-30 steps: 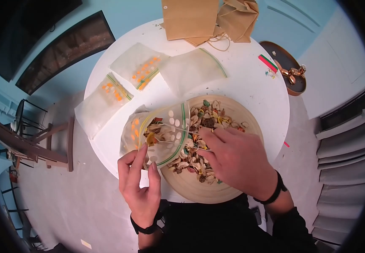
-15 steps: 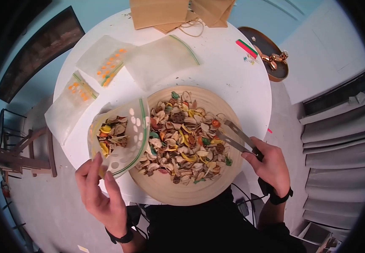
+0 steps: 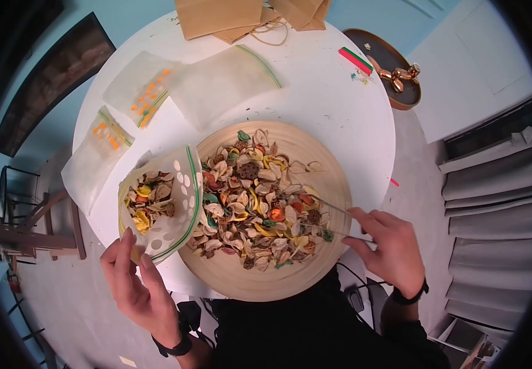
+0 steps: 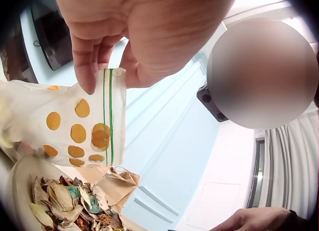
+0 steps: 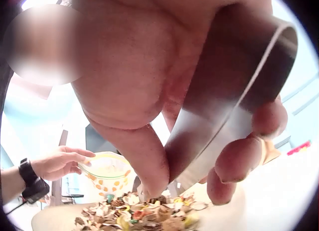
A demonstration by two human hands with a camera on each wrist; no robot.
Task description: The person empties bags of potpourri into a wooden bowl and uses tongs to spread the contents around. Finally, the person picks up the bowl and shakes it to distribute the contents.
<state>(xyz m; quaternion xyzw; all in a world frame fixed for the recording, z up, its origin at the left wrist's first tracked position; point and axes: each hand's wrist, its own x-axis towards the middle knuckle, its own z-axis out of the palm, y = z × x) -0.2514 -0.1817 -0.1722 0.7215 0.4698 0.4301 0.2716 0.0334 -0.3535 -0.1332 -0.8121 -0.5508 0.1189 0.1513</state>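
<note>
A round wooden plate (image 3: 260,288) holds a wide heap of potpourri (image 3: 244,203): pale petals, brown pods, and orange, yellow and green pieces. At its left stands an open zip bag (image 3: 177,229) with oval windows and a green seal line, partly filled with potpourri. My left hand (image 3: 140,292) pinches the bag's rim between thumb and fingers, seen also in the left wrist view. My right hand (image 3: 394,249) grips metal tongs (image 5: 219,106), thumb on one arm and fingers on the other. The tongs' tips are among the pieces at the heap's right side.
Three more zip bags lie flat on the white table (image 3: 315,104), one of them a large plain bag (image 3: 216,83). Brown paper bags (image 3: 220,15) stand at the back. A red and green strip (image 3: 356,61) lies near a dark tray (image 3: 401,92) with a shiny balloon-dog figure.
The right hand has brought the tongs from the bag's mouth back over the plate, and their tips are now down in the heap. The left hand still holds the bag's rim.
</note>
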